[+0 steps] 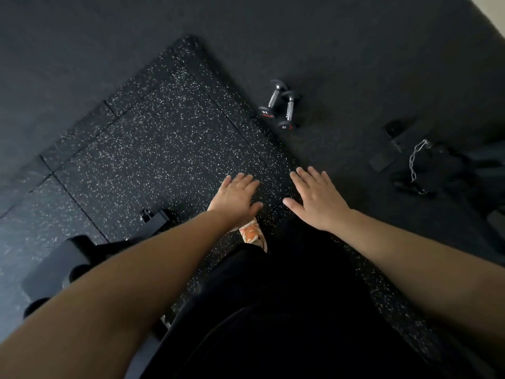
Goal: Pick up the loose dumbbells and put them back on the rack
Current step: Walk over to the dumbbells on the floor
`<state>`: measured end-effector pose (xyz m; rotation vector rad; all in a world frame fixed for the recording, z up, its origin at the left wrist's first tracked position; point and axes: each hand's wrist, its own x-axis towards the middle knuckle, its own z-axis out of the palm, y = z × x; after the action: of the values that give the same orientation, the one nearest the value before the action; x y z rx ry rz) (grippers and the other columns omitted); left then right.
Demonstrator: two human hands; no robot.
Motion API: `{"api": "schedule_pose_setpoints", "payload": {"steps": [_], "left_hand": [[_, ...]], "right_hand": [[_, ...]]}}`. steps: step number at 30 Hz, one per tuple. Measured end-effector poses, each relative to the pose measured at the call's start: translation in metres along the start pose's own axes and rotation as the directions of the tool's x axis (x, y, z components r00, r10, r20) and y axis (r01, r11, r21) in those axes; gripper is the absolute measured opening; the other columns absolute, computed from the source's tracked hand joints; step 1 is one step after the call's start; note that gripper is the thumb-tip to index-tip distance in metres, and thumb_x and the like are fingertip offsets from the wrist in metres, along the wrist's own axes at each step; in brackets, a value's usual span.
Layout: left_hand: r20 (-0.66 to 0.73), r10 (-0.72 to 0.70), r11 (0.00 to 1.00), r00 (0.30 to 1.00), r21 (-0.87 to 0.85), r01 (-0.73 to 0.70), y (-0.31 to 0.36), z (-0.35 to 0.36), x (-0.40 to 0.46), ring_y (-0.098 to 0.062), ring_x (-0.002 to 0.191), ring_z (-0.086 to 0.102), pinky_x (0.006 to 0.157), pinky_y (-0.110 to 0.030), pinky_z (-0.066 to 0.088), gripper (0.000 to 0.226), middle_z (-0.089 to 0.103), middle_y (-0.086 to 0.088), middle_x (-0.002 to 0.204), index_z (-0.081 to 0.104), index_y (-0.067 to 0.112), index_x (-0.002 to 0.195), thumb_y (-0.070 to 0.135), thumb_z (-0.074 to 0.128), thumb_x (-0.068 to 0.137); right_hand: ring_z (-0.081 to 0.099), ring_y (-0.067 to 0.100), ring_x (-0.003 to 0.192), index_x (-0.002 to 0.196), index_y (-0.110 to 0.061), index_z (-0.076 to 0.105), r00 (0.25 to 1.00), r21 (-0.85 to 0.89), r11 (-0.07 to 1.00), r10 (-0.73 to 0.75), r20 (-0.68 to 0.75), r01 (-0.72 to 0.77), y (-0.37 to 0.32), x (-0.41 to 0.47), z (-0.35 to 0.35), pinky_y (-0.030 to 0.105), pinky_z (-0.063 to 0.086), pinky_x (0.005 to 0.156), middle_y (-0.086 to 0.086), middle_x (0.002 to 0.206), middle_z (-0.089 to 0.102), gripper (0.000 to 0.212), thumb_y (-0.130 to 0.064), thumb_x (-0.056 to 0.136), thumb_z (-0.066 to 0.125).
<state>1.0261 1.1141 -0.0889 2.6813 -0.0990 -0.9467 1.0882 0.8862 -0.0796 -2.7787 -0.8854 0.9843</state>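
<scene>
Two small dumbbells with black ends and chrome handles lie side by side on the dark floor, the left dumbbell (272,99) and the right dumbbell (288,110), just past the speckled mat's right edge. My left hand (236,197) and my right hand (317,199) are stretched out flat, palms down, fingers apart, holding nothing. Both hands hover over the mat, well short of the dumbbells. No rack is in view.
A speckled rubber mat (164,138) covers the floor centre. A metal chain (415,165) with a cable attachment lies at the right beside black machine parts. A bench base (153,216) and a padded roller (54,266) sit at lower left. My shoe (252,233) shows below my left hand.
</scene>
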Motion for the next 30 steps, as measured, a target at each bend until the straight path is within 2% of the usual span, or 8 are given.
{"api": "schedule_pose_setpoints", "payload": {"steps": [4,9,19,26,30], "left_hand": [[0.000,0.010,0.998,1.000,0.062,-0.010,-0.022,-0.040,0.049,-0.023,0.153,0.005,0.122,-0.052,-0.002,0.068,0.015,-0.003,0.165,0.017,0.022,0.156,0.053,0.038,0.099],[0.016,0.034,0.997,0.999,0.074,-0.035,-0.037,-0.074,0.126,-0.024,0.152,0.008,0.122,-0.053,-0.003,0.065,0.019,-0.003,0.164,0.022,0.023,0.156,0.053,0.035,0.100],[0.100,0.026,0.995,0.995,0.096,-0.036,-0.043,-0.132,0.274,-0.024,0.153,0.006,0.122,-0.050,-0.003,0.065,0.018,-0.004,0.165,0.022,0.022,0.156,0.054,0.032,0.100],[0.105,0.062,0.993,0.993,0.094,-0.072,-0.049,-0.142,0.372,-0.025,0.153,0.007,0.122,-0.050,-0.001,0.066,0.018,-0.006,0.164,0.021,0.021,0.156,0.054,0.032,0.100],[0.098,0.035,0.995,0.995,0.091,-0.044,-0.065,-0.131,0.430,-0.025,0.152,0.008,0.123,-0.048,0.000,0.065,0.019,-0.007,0.164,0.021,0.019,0.156,0.051,0.036,0.101]], "right_hand": [[0.007,0.031,0.152,0.157,-0.014,0.015,0.999,0.028,0.998,0.049,-0.010,-0.049,0.012,0.049,-0.023,0.050,0.008,0.122,0.009,0.165,0.015,0.081,-0.066,0.095,0.020],[0.016,0.035,0.149,0.155,-0.012,0.021,0.997,0.038,0.997,0.068,0.026,-0.069,0.042,0.116,-0.040,0.053,0.012,0.120,0.013,0.162,0.023,0.087,-0.072,0.091,0.022],[0.012,0.033,0.151,0.155,-0.014,0.019,0.989,0.114,0.988,0.095,0.113,-0.108,0.125,0.231,-0.070,0.052,0.009,0.121,0.012,0.163,0.019,0.086,-0.073,0.092,0.022],[0.008,0.032,0.151,0.157,-0.013,0.015,0.979,0.151,0.974,0.149,0.137,-0.169,0.180,0.303,-0.068,0.051,0.009,0.122,0.012,0.164,0.015,0.095,-0.076,0.086,0.009],[0.009,0.033,0.151,0.156,-0.012,0.016,0.974,0.171,0.962,0.196,0.116,-0.214,0.204,0.348,-0.050,0.051,0.009,0.122,0.013,0.164,0.015,0.093,-0.074,0.088,0.013]]}}
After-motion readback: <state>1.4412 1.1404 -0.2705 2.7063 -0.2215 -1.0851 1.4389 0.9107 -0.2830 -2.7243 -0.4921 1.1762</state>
